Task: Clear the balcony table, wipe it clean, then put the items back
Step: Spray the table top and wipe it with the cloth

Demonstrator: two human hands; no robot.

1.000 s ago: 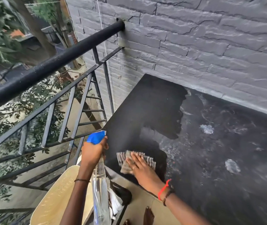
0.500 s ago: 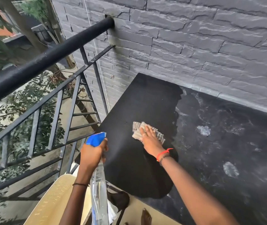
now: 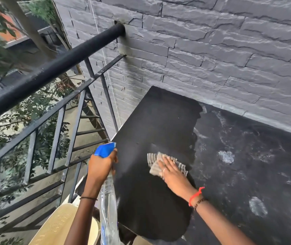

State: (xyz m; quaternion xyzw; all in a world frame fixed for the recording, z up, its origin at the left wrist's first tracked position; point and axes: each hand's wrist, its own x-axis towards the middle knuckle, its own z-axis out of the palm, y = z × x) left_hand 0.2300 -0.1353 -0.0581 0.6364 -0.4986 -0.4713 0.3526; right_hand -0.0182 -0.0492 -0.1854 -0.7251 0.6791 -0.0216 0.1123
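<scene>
A black table [image 3: 158,121] stands against the grey wall. Its left part is wiped dark and wet; its right part is dusty with whitish spray spots. My right hand [image 3: 173,173] lies flat with straight fingers on a striped grey cloth [image 3: 154,160], pressing it onto the tabletop at the border of the wet area. My left hand [image 3: 100,167] grips the neck of a clear spray bottle [image 3: 108,209] with a blue trigger head, held just off the table's left edge.
A black metal railing [image 3: 52,71] runs along the left, close to the table's left edge. A grey stone-brick wall [image 3: 212,50] backs the table. A cream plastic chair [image 3: 58,227] sits below my left arm.
My right hand slid the cloth away from the near edge toward the middle, then a little to the right, and the dark wiped area grew. My left hand kept holding the bottle in place.
</scene>
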